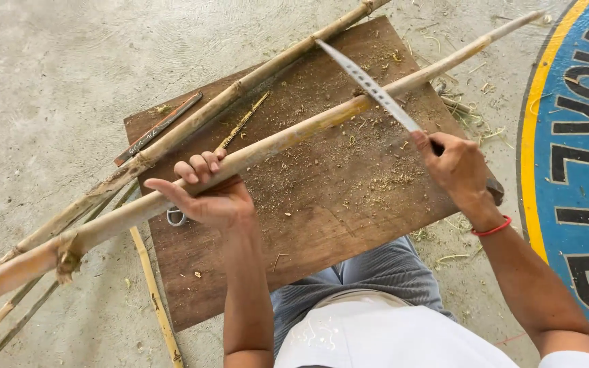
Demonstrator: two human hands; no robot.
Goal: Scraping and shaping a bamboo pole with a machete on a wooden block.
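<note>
A long pale bamboo pole (294,136) lies slanted across a brown wooden board (335,204). My left hand (206,194) cradles the pole from below, fingers curled over it. My right hand (458,167) grips the dark handle of a long knife (369,85). Its steel blade rests across the pole near a joint, pointing up and away to the left. A red band circles my right wrist.
A second bamboo pole (240,85) lies across the board's far edge. A dark flat strip (158,127), a twisted cord (243,120) and a thin split strip (155,293) lie nearby. Shavings litter the board and concrete floor. A blue and yellow painted mark (581,136) is at right.
</note>
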